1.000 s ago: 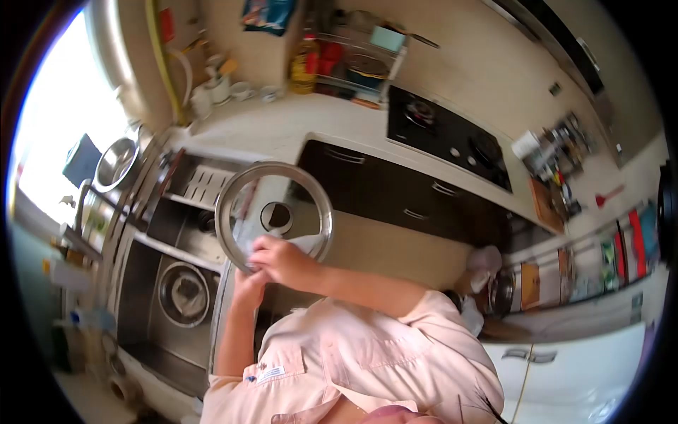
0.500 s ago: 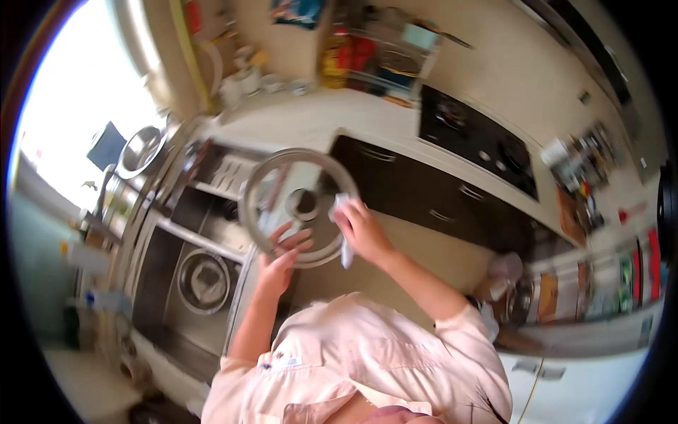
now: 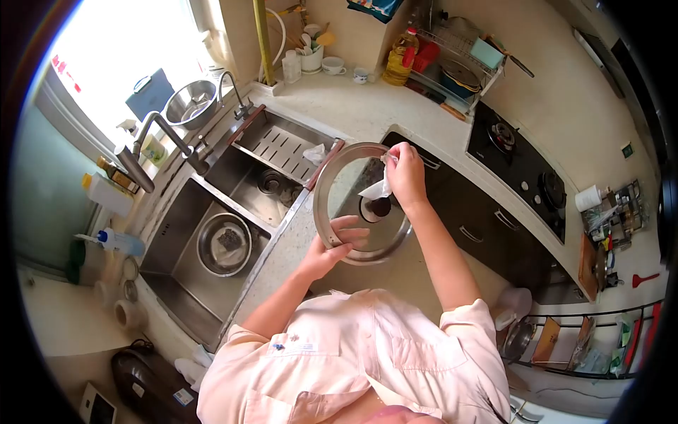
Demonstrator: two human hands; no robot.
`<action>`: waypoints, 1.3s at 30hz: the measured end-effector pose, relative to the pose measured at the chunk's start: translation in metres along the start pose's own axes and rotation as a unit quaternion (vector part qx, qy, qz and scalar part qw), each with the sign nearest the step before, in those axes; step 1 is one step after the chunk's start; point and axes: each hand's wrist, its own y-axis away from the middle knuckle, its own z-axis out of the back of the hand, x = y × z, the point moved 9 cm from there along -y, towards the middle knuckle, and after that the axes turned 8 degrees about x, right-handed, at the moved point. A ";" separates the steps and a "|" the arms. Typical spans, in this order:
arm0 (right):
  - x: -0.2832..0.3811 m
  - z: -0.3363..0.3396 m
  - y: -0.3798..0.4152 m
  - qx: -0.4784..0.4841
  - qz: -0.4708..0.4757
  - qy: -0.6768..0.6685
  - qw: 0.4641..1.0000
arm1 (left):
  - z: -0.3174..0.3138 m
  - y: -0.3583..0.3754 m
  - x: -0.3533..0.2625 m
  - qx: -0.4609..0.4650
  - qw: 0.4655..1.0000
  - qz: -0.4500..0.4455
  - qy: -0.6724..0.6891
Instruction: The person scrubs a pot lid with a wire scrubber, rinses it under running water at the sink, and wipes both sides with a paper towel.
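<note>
A round glass pot lid (image 3: 321, 205) with a wide steel rim and a dark knob (image 3: 376, 208) is held up in front of my chest, beside the counter edge. My left hand (image 3: 330, 251) grips its lower left rim, the fingers showing through the glass. At the upper right of the lid, my right hand (image 3: 407, 177) pinches a crumpled white tissue (image 3: 379, 186) against it. Part of the tissue hangs over the glass near the knob.
Left of me is a steel sink (image 3: 169, 247) with a metal bowl (image 3: 224, 244) inside and a tall faucet (image 3: 166, 127). A slotted drain tray (image 3: 279, 148) bears a crumpled white piece. An oil bottle (image 3: 400, 60) and a gas stove (image 3: 519, 169) stand farther back.
My right hand has moved with the tissue from the lid's right side up to its upper right. My left hand still grips the rim. The camera view has shifted.
</note>
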 end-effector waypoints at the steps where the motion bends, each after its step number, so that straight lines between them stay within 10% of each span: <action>1: -0.001 0.000 0.001 -0.001 -0.028 0.004 1.000 | 0.003 0.000 0.002 0.002 1.000 0.012 -0.028; 7: 0.086 -0.015 0.040 -0.018 0.143 -0.113 0.983 | 0.017 -0.009 0.007 -0.002 0.996 0.009 -0.088; 12: 0.089 -0.045 0.111 0.169 0.204 -0.220 0.939 | 0.048 -0.003 0.010 -0.023 0.996 -0.029 -0.083; 23: -0.047 0.008 0.112 0.042 0.019 -0.137 0.990 | 0.022 0.015 0.001 -0.045 0.992 0.105 0.056; 26: -0.013 0.014 0.076 0.034 0.131 -0.164 0.977 | -0.001 0.014 0.014 0.031 0.984 0.171 0.030; 35: -0.054 -0.004 0.107 0.069 -0.048 -0.075 0.994 | 0.017 0.001 0.001 -0.096 0.994 0.032 0.050; 39: 0.011 -0.030 0.157 0.099 0.020 -0.090 0.991 | 0.029 -0.004 0.009 -0.129 0.989 0.011 0.075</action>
